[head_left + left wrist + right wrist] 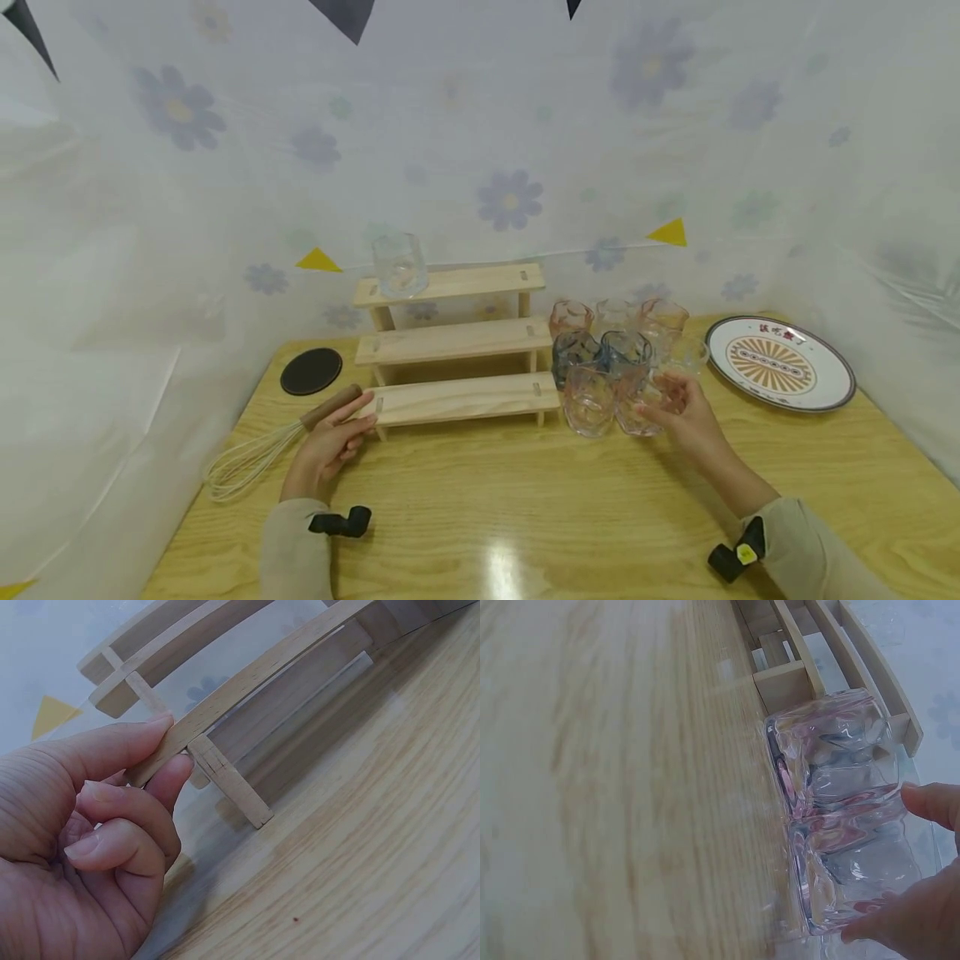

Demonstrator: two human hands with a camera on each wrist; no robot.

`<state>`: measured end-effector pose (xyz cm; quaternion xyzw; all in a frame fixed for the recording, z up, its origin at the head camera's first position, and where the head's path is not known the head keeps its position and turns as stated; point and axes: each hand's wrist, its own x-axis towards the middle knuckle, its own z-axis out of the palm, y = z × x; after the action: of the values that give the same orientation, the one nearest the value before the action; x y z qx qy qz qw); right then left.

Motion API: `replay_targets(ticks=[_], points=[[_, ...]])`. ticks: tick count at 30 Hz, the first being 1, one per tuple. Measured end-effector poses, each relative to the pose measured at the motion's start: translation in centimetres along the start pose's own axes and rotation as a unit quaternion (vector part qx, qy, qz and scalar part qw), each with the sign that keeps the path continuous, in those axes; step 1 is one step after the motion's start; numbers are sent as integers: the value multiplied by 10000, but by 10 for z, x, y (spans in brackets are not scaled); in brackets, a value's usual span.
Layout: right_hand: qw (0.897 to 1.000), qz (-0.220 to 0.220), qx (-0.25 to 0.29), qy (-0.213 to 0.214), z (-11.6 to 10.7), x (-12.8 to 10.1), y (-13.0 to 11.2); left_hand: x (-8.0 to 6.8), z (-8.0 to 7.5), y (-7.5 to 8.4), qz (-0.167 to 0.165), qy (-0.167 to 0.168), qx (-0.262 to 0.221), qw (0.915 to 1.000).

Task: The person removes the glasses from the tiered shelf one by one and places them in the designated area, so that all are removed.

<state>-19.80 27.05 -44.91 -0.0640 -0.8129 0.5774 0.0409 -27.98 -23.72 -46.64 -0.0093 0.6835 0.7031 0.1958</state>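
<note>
A three-tier wooden shelf [457, 400] stands in the middle of the table. My left hand [327, 446] pinches the left end of its lowest board [217, 705] between thumb and fingers. On the right, my right hand [686, 412] grips a clear, pink-tinted drinking glass [636, 408] at the front of a cluster, with thumb and a finger [930, 802] on its side. Touching it is a second pinkish glass [588, 404], closer to the shelf. Behind these are blue-tinted glasses [577, 358] and further pink and clear ones. One clear glass [400, 267] sits on the top tier's left end.
A whisk [258, 454] with a wooden handle lies beside my left hand. Behind it is a round black coaster [311, 372]. A decorated plate [780, 364] lies at the far right. Flowered sheeting [510, 150] hangs behind the table [465, 517].
</note>
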Motion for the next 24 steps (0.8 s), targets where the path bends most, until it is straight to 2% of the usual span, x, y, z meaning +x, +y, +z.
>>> replay_targets(ticks=[8, 13, 19, 24], points=[[9997, -107, -58, -221, -4, 1, 0, -3, 2, 2, -35, 59, 22, 10000], [9988, -344, -269, -235, -8, -3, -2, -3, 5, 2, -68, 69, 48, 9999], [9943, -957, -426, 203, -11, -1, -16, -1, 6, 1, -101, 113, 36, 9999], [9817, -1572, -694, 814, -5, 13, -38, -3, 3, 2, -90, 195, 56, 9998]])
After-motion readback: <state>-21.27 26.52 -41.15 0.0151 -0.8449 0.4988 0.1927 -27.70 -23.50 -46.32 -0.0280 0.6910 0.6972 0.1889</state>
